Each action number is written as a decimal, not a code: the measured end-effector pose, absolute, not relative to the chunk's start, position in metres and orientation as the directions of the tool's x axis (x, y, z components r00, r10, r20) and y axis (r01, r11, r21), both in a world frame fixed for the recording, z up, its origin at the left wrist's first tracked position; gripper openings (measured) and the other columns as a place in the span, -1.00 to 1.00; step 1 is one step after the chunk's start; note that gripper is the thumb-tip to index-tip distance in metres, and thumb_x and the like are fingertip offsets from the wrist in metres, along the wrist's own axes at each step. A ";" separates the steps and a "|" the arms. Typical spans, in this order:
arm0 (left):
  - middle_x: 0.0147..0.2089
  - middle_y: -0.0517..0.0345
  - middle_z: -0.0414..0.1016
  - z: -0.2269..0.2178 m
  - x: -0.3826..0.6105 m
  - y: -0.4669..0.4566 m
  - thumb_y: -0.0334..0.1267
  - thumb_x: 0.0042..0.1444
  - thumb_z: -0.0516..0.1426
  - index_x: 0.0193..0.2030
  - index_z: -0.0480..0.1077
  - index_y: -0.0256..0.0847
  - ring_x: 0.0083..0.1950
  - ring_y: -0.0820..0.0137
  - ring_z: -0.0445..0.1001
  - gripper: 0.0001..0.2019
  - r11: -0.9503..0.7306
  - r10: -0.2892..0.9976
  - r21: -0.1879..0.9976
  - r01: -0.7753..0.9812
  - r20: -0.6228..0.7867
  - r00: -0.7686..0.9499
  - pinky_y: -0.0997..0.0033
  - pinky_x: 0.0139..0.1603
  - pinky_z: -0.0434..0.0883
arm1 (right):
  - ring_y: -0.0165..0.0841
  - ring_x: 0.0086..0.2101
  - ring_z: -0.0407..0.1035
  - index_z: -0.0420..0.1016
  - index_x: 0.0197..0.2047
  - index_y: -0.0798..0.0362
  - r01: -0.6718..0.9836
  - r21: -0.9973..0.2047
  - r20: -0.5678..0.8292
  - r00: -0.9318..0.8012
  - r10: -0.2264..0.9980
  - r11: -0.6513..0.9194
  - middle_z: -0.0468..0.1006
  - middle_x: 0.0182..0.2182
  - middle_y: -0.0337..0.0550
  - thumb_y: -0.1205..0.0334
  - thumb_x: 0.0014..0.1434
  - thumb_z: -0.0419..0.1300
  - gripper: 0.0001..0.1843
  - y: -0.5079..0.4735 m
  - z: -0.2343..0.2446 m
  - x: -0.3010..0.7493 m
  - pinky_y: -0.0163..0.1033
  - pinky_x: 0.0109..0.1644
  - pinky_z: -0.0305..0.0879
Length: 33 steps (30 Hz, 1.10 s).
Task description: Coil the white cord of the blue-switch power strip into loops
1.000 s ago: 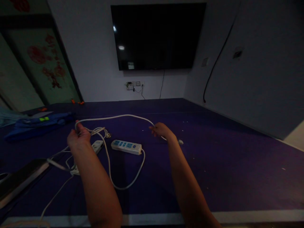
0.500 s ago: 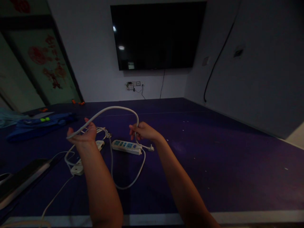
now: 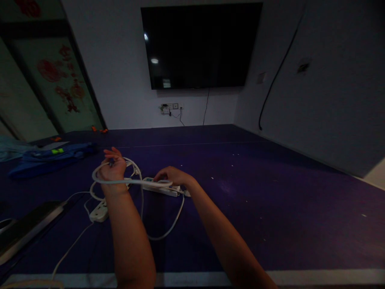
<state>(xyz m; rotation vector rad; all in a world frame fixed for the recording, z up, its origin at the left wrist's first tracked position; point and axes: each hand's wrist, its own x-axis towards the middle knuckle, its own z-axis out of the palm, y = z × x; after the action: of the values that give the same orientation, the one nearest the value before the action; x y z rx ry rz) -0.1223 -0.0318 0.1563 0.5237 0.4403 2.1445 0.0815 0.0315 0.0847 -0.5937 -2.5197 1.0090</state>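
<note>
Since half a second ago, right hand [image 3: 171, 176] lowers onto white plastic power strip [image 3: 162, 187], hiding it. Left hand [image 3: 112, 169] grips looped white cord [image 3: 132, 182]; right grip unclear.

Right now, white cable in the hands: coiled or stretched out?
Coiled: the white cable loops around the left hand and runs across to the right hand, above the power strip.

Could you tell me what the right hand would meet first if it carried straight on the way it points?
Probably the power strip: the right hand points left and down, just above it; depth is unclear.
</note>
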 end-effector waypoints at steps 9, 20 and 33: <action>-0.56 0.32 0.12 0.167 -0.112 -0.044 -0.62 0.13 -0.50 -0.45 0.14 -0.26 -0.81 0.77 0.10 -0.51 -0.501 0.812 0.637 -0.586 0.112 -0.572 0.96 -0.78 0.05 | -0.01 0.10 0.18 0.14 0.23 -0.12 0.672 -0.205 -0.094 -0.737 0.669 0.712 0.26 0.16 0.00 0.06 -0.36 0.44 0.05 0.028 0.053 0.067 0.01 0.09 0.16; -0.58 0.30 0.18 0.169 -0.110 -0.049 -0.56 0.19 -0.48 -0.42 0.15 -0.26 -0.79 0.72 0.19 -0.54 -0.514 0.813 0.541 -0.666 0.060 -0.579 0.91 -0.81 0.05 | -0.15 0.03 0.29 0.13 0.23 -0.13 0.613 -0.201 -0.085 -0.788 0.610 0.764 0.35 0.09 -0.06 0.25 -0.38 0.45 0.07 0.041 0.040 0.075 -0.22 -0.01 0.26; -0.44 0.10 0.38 0.169 -0.105 -0.041 -0.43 0.22 -0.24 -0.15 0.19 -0.37 -0.63 0.67 0.36 -0.76 -0.427 0.903 0.239 -0.872 0.155 -0.400 0.88 -0.66 0.30 | -0.16 0.04 0.27 0.29 0.14 -0.15 0.908 -0.306 0.067 -0.279 0.958 0.285 0.39 0.06 -0.09 0.27 -0.28 0.39 -0.15 0.084 0.035 0.151 -0.18 0.06 0.20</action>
<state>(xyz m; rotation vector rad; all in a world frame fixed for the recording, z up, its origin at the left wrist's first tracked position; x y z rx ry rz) -0.1054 -0.0414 0.1687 0.3127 0.1424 1.9907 0.1514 0.0837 0.0350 -1.7204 -2.3171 0.3044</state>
